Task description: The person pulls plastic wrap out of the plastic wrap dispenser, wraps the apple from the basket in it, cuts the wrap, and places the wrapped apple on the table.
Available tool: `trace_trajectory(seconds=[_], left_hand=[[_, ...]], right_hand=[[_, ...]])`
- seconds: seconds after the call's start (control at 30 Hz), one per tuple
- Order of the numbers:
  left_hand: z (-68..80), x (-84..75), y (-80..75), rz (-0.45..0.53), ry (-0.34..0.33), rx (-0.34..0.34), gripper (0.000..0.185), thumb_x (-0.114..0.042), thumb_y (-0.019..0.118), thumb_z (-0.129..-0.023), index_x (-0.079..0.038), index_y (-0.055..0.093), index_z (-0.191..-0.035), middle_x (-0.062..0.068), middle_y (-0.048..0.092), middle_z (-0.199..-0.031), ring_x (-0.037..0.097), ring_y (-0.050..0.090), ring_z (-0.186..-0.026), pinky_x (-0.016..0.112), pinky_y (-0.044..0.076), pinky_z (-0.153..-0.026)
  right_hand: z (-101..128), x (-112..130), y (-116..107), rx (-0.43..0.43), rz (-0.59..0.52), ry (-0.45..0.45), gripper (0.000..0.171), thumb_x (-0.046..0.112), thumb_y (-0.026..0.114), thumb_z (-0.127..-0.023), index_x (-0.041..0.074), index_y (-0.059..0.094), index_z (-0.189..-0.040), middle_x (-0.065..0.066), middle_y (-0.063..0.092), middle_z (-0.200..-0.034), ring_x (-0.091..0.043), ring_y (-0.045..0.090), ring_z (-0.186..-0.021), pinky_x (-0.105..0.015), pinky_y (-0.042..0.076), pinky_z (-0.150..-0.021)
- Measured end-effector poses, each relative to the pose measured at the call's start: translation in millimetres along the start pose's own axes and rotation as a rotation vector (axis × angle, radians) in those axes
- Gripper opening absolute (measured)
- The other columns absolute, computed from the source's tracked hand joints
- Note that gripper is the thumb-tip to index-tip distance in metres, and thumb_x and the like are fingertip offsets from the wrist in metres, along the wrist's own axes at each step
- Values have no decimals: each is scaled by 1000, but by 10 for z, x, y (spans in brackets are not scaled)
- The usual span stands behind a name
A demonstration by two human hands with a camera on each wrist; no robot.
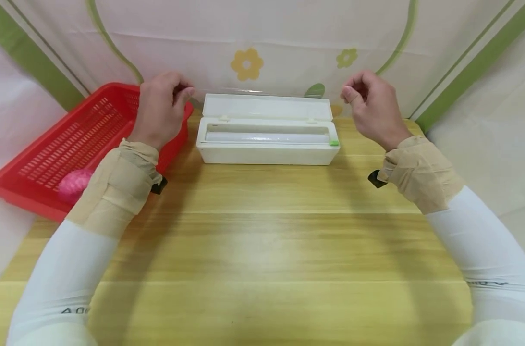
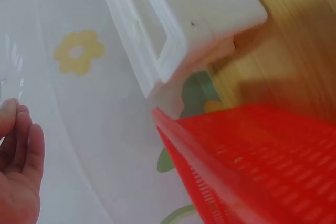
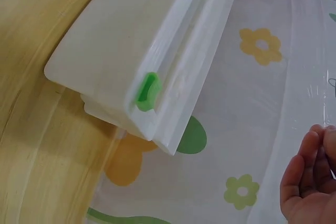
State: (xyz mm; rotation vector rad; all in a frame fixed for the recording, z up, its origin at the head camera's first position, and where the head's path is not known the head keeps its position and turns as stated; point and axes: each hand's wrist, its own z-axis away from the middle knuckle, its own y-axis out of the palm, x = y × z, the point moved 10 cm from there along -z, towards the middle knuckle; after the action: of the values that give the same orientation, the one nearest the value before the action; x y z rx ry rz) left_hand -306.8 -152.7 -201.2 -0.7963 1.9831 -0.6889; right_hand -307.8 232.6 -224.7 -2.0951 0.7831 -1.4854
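Note:
A thin, clear sheet of cling film (image 1: 254, 91) is stretched between the two hands, seen mainly by its glints. My left hand (image 1: 160, 105) pinches its left end between thumb and fingers, above the back corner of the red basket. At the other end, my right hand (image 1: 374, 108) pinches the film the same way. Below and between the hands stands a white cling film dispenser (image 1: 268, 154) with its lid (image 1: 266, 106) tipped back. A roll (image 1: 262, 137) lies inside it, and a green slide cutter (image 3: 147, 92) sits at its right end.
At the left, a red perforated basket (image 1: 67, 134) holds a bright pink bundle (image 1: 75, 185). The wooden table (image 1: 262, 250) reaches back to a white cloth (image 1: 288, 33) printed with flowers, which also hangs along both sides.

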Motion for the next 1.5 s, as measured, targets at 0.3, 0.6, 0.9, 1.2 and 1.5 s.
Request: trace_trajectory(seconds=[0.3, 0.6, 0.9, 1.2, 1.5], left_hand=[[-116, -56, 2, -7, 19, -10, 25, -16, 61, -107, 4, 73, -118, 22, 73, -112, 28, 60, -96, 24, 42, -83], [-179, -37, -56, 8, -12, -30, 27, -18, 60, -108, 3, 73, -119, 20, 72, -112, 19, 52, -93, 18, 39, -80], [-227, -53, -114, -21, -8, -36, 30, -20, 57, -109, 3, 71, -123, 19, 71, -116, 19, 52, -97, 20, 40, -84], [-260, -64, -203, 12, -31, -76, 28, -20, 58, -108, 2, 73, -119, 12, 68, -107, 1, 48, -83, 15, 40, -77], [-285, -72, -267, 23, -47, -73, 31, -23, 58, -108, 1, 73, -120, -14, 54, -95, -5, 50, -76, 14, 44, -73]], right_hand=[[-73, 3, -83, 3, 30, 27, 11, 23, 55, -110, 14, 61, -108, 9, 60, -99, -8, 56, -91, -22, 45, -80], [-196, 81, -125, -24, 12, 44, 7, 21, 55, -110, 18, 60, -107, 13, 59, -98, -6, 55, -92, -22, 46, -84], [-276, 130, -150, -16, 29, 60, 6, 23, 54, -110, 22, 59, -106, 14, 58, -98, -4, 55, -92, -22, 46, -85], [-322, 215, -218, -47, 15, 47, 7, 22, 54, -110, 24, 58, -105, 16, 57, -97, -3, 55, -92, -23, 45, -84], [-327, 303, -264, -56, -15, 63, 10, 20, 55, -109, 26, 57, -101, 15, 58, -96, -3, 55, -91, -21, 46, -84]])
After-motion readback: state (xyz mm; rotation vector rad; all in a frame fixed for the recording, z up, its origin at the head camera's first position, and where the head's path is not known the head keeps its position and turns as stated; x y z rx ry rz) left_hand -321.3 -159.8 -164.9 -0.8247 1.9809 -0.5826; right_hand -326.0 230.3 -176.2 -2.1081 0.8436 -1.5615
